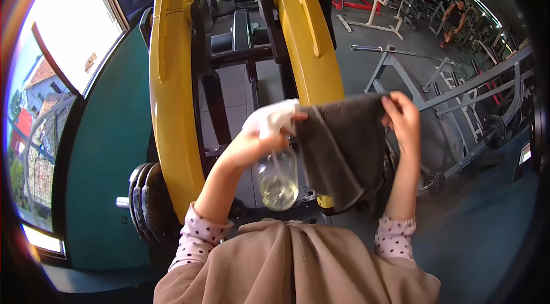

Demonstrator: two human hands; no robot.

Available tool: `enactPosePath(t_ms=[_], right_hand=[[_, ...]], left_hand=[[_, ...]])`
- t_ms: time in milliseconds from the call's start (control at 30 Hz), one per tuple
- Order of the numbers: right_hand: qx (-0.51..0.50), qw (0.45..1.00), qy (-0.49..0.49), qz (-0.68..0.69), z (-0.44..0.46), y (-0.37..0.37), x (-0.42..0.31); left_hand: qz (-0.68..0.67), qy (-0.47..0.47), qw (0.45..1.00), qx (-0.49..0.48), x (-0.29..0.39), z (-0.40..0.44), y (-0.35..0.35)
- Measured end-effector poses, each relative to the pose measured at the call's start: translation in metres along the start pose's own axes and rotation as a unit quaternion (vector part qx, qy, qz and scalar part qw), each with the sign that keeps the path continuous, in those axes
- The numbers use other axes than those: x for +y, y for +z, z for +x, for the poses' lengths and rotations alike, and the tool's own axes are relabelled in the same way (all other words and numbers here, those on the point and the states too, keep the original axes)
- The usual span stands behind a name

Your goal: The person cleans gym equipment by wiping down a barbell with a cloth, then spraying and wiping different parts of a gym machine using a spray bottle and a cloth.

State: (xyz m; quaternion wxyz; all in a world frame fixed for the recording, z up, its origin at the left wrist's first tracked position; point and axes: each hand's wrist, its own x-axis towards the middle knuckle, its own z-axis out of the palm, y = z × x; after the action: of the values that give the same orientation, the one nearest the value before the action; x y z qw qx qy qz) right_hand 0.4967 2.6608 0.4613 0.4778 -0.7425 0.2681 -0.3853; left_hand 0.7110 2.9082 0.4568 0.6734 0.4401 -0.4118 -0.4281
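Note:
My left hand is closed round the neck of a clear spray bottle with a white spray head; some pale liquid lies in its bottom. Those same fingers also pinch one upper corner of a dark grey cloth. The opposite upper corner is pinched by my right hand, so the cloth hangs spread between both hands. Behind them rise the two yellow beams of a gym machine, and the cloth overlaps the lower part of the right beam.
Black weight plates sit on a bar at the lower left, beside a green wall with a window. A grey rack with a barbell stands at the right. Several people are among machines at the far upper right.

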Motion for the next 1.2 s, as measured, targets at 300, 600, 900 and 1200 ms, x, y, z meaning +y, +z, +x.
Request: enactPosePath(t_ms=[300,600,900,1200], right_hand=[[-0.070,0.888,-0.214,-0.401,-0.029,0.101,0.104],[0.000,0.875,-0.198,-0.442,-0.013,0.122,0.114],[0.121,0.888,-0.210,-0.391,0.073,0.153,0.098],[-0.042,0.848,-0.191,-0.493,-0.126,0.132,0.152]], left_hand=[[0.119,0.014,0.988,0.101,-0.095,0.038,-0.046],[0.245,-0.017,0.952,0.182,-0.082,-0.075,-0.063],[0.268,-0.044,0.942,0.198,-0.090,-0.078,-0.051],[0.237,0.007,0.953,0.190,-0.104,-0.052,-0.016]])
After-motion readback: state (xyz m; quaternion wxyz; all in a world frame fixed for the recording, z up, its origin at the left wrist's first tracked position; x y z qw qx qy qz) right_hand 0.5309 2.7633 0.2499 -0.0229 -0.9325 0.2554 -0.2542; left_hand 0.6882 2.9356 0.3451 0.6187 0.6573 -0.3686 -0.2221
